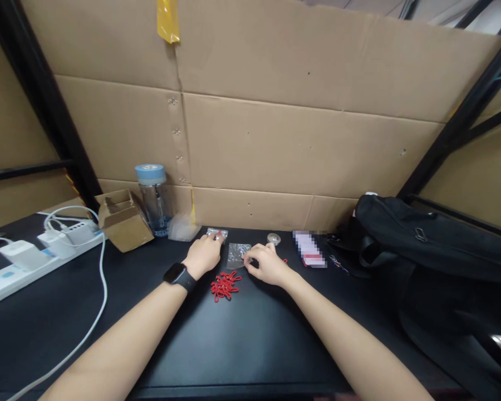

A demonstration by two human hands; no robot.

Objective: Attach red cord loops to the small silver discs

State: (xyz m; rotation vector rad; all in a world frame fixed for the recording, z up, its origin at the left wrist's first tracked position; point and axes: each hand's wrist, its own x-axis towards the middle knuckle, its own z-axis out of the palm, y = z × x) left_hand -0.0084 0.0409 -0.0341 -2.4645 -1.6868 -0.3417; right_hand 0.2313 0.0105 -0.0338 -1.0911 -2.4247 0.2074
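My left hand (204, 254) lies over a small clear packet (222, 236) near the back of the black table. Its fingers reach forward and touch the packet, which has a bit of red in it. Beside it, my right hand (267, 263) has thumb and forefinger brought together in a pinch. Those fingertips are over the right side of a flat clear plastic bag (236, 257) with small shiny bits; what they pinch is too small to tell. Closer to me is a loose pile of red cord loops (224, 286). A red bit shows just past my right hand.
A roll of clear tape (273, 239) and a blurred-out rectangular item (309, 249) are behind and right. Black bag (401, 239) at right. At left: bottle (152, 195), open cardboard box (127, 223), clear plastic sleeves (182, 228), power strip (67, 253) with white cable (102, 278).
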